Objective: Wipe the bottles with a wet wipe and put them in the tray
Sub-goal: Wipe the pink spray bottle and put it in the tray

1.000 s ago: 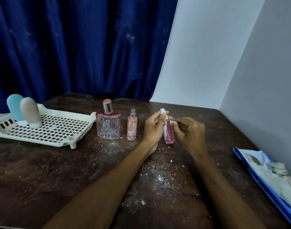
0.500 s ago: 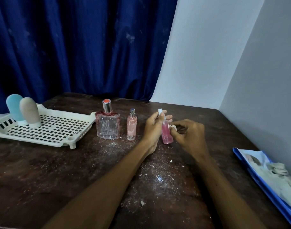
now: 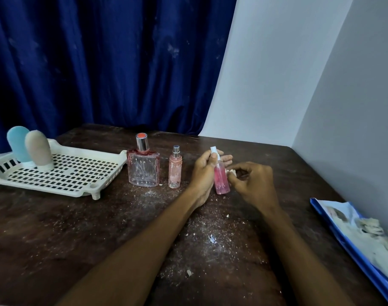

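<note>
1. Pink bottle (image 3: 221, 180) stands nearly upright, slightly tilted, near the middle of the tabletop (image 3: 100, 228), between the two hands. I cannot tell whether its base touches the wood. The left hand (image 3: 205, 171) has its fingers curled round the neck and white cap. The right hand (image 3: 252, 182) pinches a small wad of wet wipe (image 3: 231, 172) against the bottle's side.
2. Slipping: the grip is high, on the neck and cap only. A smooth, damp body rubbed from the side could twist loose, or the cap could pull off and let the bottle drop.
3. Knock-on: a slim peach bottle (image 3: 175, 171) and a square glass bottle (image 3: 143, 171) stand just left of the left hand. A dropped bottle, or a careless sweep of that arm toward the tray, could topple them. The slim one looks the easiest to tip.
4. Fresh dirt: the tabletop is strewn with white crumbs (image 3: 210, 239) and dust. Setting the wiped bottle down there would likely soil it again. The wad looks small and worn, so it may shed bits or miss patches.
5. Placing: the white slotted tray (image 3: 78, 192) lies at the far left, well apart from the hands. A blue bottle (image 3: 17, 143) and a beige bottle (image 3: 38, 151) stand at its back corner. The carry would pass over the two unwiped bottles, and a narrow base set on the slots could wobble.
</note>
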`<state>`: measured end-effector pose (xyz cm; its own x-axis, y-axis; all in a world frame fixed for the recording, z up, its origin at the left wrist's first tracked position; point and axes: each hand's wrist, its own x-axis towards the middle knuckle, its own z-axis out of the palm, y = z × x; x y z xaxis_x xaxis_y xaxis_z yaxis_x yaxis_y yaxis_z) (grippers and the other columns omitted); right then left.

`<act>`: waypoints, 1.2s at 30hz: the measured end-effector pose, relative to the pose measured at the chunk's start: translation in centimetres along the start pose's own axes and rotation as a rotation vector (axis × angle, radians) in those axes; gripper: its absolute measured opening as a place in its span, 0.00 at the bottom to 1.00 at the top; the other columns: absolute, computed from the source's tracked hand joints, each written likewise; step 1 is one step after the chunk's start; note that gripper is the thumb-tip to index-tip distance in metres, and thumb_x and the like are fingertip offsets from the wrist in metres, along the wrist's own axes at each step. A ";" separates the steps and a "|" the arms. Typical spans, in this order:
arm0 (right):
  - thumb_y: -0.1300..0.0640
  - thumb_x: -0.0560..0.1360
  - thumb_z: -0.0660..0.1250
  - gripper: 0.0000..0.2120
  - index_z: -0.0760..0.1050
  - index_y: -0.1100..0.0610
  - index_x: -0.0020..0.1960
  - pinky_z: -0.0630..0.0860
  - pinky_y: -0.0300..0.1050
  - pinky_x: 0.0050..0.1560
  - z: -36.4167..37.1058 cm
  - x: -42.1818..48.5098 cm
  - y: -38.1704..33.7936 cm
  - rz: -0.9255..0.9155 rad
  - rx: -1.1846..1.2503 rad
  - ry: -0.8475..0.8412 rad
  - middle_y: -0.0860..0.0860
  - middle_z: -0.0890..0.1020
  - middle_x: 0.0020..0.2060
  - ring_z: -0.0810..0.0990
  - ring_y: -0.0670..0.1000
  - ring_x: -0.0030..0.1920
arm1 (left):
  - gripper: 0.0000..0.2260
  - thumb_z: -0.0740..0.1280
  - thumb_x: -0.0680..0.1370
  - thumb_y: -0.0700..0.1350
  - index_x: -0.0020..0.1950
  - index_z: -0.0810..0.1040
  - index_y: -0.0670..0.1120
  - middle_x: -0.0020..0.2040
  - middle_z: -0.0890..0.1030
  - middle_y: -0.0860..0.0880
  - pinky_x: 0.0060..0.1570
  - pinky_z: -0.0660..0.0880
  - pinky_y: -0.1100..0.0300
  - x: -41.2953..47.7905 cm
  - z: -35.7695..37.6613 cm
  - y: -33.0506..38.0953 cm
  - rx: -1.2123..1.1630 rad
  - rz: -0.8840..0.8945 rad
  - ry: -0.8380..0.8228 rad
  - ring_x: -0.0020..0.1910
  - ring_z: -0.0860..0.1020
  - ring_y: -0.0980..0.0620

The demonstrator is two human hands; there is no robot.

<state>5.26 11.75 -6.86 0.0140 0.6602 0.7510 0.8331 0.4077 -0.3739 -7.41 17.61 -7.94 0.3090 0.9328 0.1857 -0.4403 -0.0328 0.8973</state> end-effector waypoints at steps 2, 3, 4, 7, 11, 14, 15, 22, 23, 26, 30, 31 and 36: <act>0.62 0.71 0.75 0.07 0.85 0.57 0.50 0.80 0.36 0.40 0.1 0.1 -0.2 -0.033 0.012 0.039 0.50 0.86 0.40 0.82 0.43 0.35 | 0.14 0.53 0.86 0.43 0.65 0.71 0.37 0.60 0.81 0.40 0.54 0.81 0.55 -0.1 0.0 0.0 0.017 0.009 -0.008 0.57 0.82 0.47; 0.62 0.72 0.75 0.08 0.85 0.57 0.50 0.79 0.34 0.41 0.1 0.2 -0.3 -0.046 0.022 0.042 0.50 0.86 0.41 0.82 0.43 0.36 | 0.14 0.53 0.86 0.43 0.65 0.71 0.37 0.60 0.81 0.40 0.52 0.81 0.56 -0.1 -0.1 -0.1 0.017 0.011 -0.008 0.56 0.82 0.48; 0.62 0.71 0.75 0.08 0.85 0.57 0.50 0.79 0.33 0.41 0.1 0.2 -0.3 -0.050 0.030 0.028 0.50 0.86 0.42 0.82 0.42 0.37 | 0.14 0.53 0.86 0.43 0.65 0.72 0.38 0.60 0.81 0.41 0.53 0.81 0.56 -0.1 -0.1 -0.1 0.009 0.007 -0.002 0.57 0.82 0.48; 0.64 0.68 0.77 0.10 0.86 0.56 0.48 0.79 0.36 0.37 -0.2 0.1 -0.1 -0.029 0.054 -0.050 0.46 0.84 0.37 0.81 0.43 0.33 | 0.13 0.54 0.86 0.43 0.64 0.72 0.39 0.61 0.81 0.40 0.56 0.80 0.51 0.1 -0.2 0.0 -0.028 -0.027 0.032 0.60 0.81 0.47; 0.63 0.69 0.77 0.08 0.85 0.57 0.48 0.81 0.38 0.38 -0.3 -0.2 0.3 0.033 0.028 -0.094 0.46 0.85 0.37 0.82 0.44 0.33 | 0.13 0.57 0.85 0.44 0.65 0.72 0.39 0.60 0.82 0.41 0.61 0.77 0.45 0.3 -0.4 -0.2 -0.055 -0.057 0.062 0.59 0.81 0.47; 0.62 0.69 0.77 0.09 0.86 0.56 0.49 0.82 0.40 0.39 -0.3 -0.1 0.4 -0.004 0.026 -0.100 0.49 0.85 0.39 0.82 0.43 0.34 | 0.13 0.58 0.84 0.43 0.66 0.72 0.40 0.59 0.82 0.41 0.60 0.78 0.46 0.4 -0.5 -0.2 -0.106 -0.085 0.072 0.59 0.82 0.47; 0.62 0.69 0.77 0.09 0.86 0.56 0.48 0.82 0.40 0.39 -0.4 -0.1 0.3 -0.006 0.044 -0.117 0.49 0.85 0.38 0.82 0.43 0.34 | 0.13 0.58 0.84 0.43 0.66 0.72 0.40 0.59 0.82 0.41 0.61 0.78 0.46 0.4 -0.5 -0.1 -0.117 -0.089 0.072 0.58 0.82 0.47; 0.63 0.65 0.79 0.08 0.86 0.55 0.43 0.75 0.28 0.34 -1.1 -0.1 0.3 0.013 0.053 -0.149 0.44 0.82 0.33 0.82 0.44 0.37 | 0.14 0.63 0.82 0.42 0.66 0.74 0.40 0.57 0.83 0.41 0.57 0.80 0.53 0.4 -0.5 -0.1 -0.150 -0.079 0.094 0.55 0.83 0.49; 0.63 0.65 0.79 0.08 0.86 0.56 0.43 0.74 0.27 0.34 -1.0 -0.1 0.2 -0.009 0.053 -0.145 0.45 0.82 0.34 0.82 0.44 0.38 | 0.14 0.64 0.82 0.42 0.66 0.74 0.39 0.57 0.83 0.41 0.57 0.80 0.53 0.4 -0.5 -0.1 -0.157 -0.082 0.097 0.55 0.83 0.49; 0.63 0.65 0.80 0.08 0.86 0.56 0.42 0.78 0.34 0.34 -0.9 -0.1 0.1 -0.033 0.075 -0.195 0.47 0.83 0.35 0.81 0.45 0.34 | 0.14 0.64 0.81 0.41 0.66 0.74 0.40 0.55 0.84 0.42 0.56 0.80 0.53 0.3 -0.4 0.0 -0.157 -0.086 0.113 0.53 0.84 0.50; 0.62 0.65 0.80 0.08 0.86 0.55 0.42 0.79 0.39 0.34 -1.3 -0.1 0.6 0.012 0.033 -0.227 0.47 0.83 0.34 0.80 0.44 0.32 | 0.14 0.66 0.80 0.41 0.66 0.75 0.41 0.53 0.85 0.44 0.58 0.79 0.50 0.4 -0.5 0.0 -0.126 -0.082 0.139 0.52 0.84 0.51; 0.63 0.65 0.79 0.08 0.86 0.55 0.43 0.79 0.39 0.34 -1.3 0.0 0.6 0.011 0.013 -0.206 0.48 0.83 0.35 0.80 0.43 0.33 | 0.15 0.66 0.80 0.41 0.66 0.75 0.41 0.53 0.85 0.44 0.59 0.79 0.49 0.4 -0.5 0.0 -0.118 -0.080 0.147 0.53 0.84 0.51; 0.63 0.66 0.79 0.09 0.86 0.57 0.46 0.80 0.38 0.36 -0.9 0.0 0.1 -0.075 0.023 -0.184 0.50 0.85 0.38 0.81 0.43 0.35 | 0.17 0.68 0.80 0.42 0.67 0.75 0.39 0.53 0.85 0.42 0.60 0.78 0.47 0.6 -0.4 -0.3 -0.092 -0.054 0.184 0.54 0.84 0.48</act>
<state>5.87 11.26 -6.39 -0.1512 0.7306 0.6659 0.8151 0.4732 -0.3342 -7.41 18.26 -8.27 0.1784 0.9825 0.0542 -0.5049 0.0442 0.8620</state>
